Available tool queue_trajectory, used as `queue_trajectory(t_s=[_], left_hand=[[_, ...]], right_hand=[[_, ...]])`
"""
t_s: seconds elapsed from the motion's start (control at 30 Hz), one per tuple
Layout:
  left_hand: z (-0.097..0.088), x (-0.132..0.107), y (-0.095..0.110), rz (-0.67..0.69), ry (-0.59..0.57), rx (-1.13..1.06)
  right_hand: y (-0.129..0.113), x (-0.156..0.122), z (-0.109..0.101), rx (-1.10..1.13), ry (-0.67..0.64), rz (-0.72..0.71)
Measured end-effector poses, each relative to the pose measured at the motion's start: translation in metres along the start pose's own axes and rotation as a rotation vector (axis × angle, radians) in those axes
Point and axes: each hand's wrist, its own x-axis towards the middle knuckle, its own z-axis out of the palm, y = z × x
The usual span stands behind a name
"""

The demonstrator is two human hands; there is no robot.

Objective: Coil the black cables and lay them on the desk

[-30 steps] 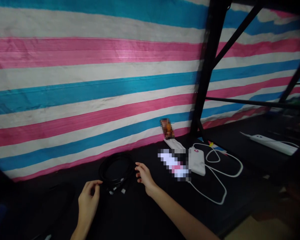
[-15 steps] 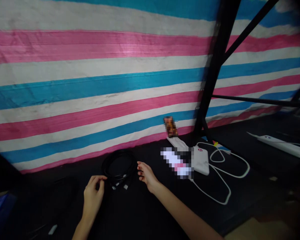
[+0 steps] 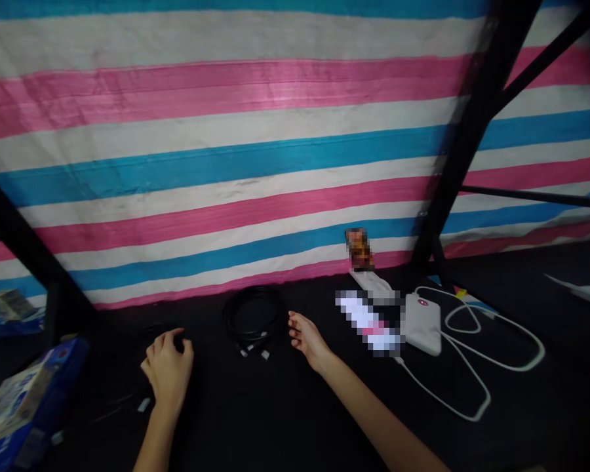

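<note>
A coiled black cable [image 3: 231, 321] with pale plugs at its front lies on the black surface [image 3: 255, 419] near the striped sheet. My right hand [image 3: 309, 342] is just to the right of this coil, fingers loosely curled and slightly apart, with nothing in them. To the coil's left, my left hand [image 3: 168, 367] is open, thumb apart from the bent fingers, above the surface. Another dark cable lies by it, hard to make out; its pale plug [image 3: 144, 404] shows beside the left wrist.
A white power bank [image 3: 421, 324] with looping white cords lies at right, beside a blurred-out phone-like object [image 3: 368, 321]. Blue packages [image 3: 44, 406] stand at the left edge. Black metal posts [image 3: 465, 157] rise before the striped sheet [image 3: 236, 216].
My left hand has moved left, away from the coil, and its fingers have spread. My right hand stays beside the coil. The view has turned left, showing more of the blue packages.
</note>
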Motion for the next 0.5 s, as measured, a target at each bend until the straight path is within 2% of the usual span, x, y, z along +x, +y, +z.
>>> queue_trajectory(t_s=[0.1, 0.27, 0.5], left_hand=[[0.003, -0.001, -0.002, -0.021, -0.046, -0.051], [0.013, -0.004, 0.002, 0.021, -0.100, -0.115], [0.020, -0.002, 0.000, 0.030, -0.120, -0.199]], right_hand=[[0.000, -0.001, 0.001, -0.012, -0.023, 0.000], [0.003, -0.002, 0.002, -0.035, -0.031, -0.001], [0.004, -0.001, 0.002, -0.069, -0.030, -0.012]])
